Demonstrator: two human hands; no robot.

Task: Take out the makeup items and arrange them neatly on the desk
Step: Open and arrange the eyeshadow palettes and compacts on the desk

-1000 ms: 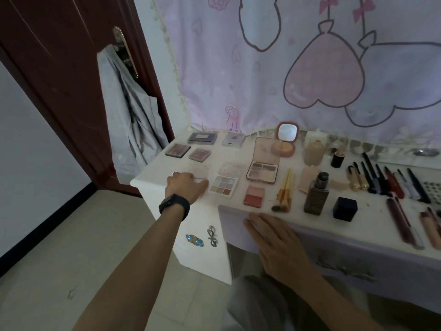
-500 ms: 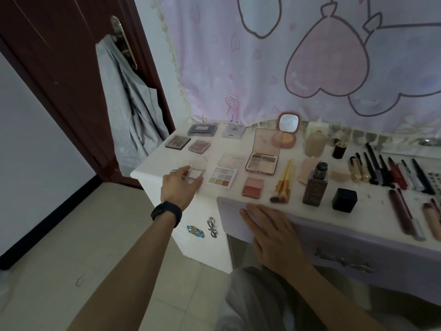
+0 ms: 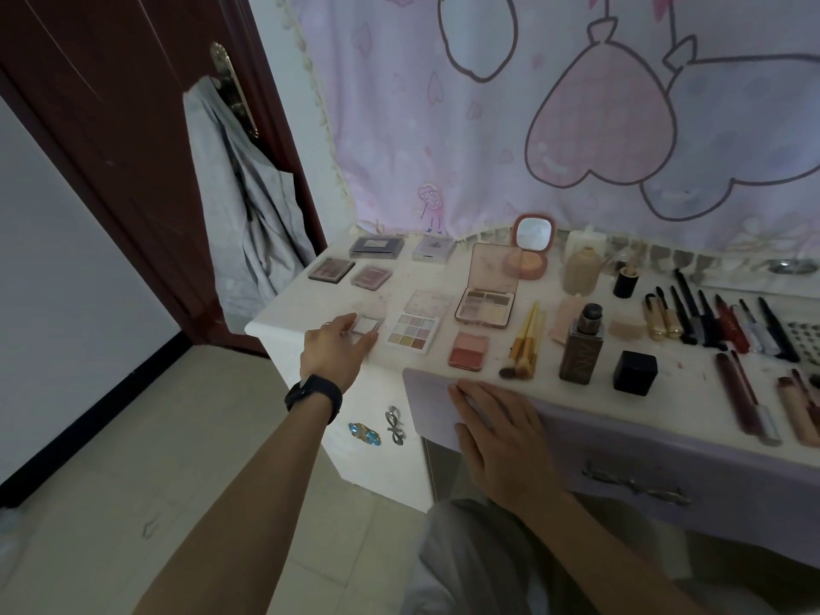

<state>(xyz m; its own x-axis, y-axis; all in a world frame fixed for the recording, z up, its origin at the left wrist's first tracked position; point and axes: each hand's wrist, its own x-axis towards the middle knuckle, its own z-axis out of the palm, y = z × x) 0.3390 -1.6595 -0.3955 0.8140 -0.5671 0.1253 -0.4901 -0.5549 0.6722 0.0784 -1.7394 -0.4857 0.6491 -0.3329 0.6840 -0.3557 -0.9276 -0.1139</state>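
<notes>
Both your hands are down: your left hand (image 3: 339, 348) pinches a small open highlighter compact (image 3: 366, 324) at the desk's (image 3: 284, 310) front-left corner, while your right hand (image 3: 501, 430) lies flat, empty, fingers spread, on the lilac drawer (image 3: 732, 463).

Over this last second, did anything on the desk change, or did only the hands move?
The left hand drew back toward the desk's front edge, uncovering a small pale compact that its fingertips now touch. Whether it grips it, I cannot tell. The right hand stayed flat on the purple drawer front. The nine-pan palette and other makeup stayed put.
</notes>
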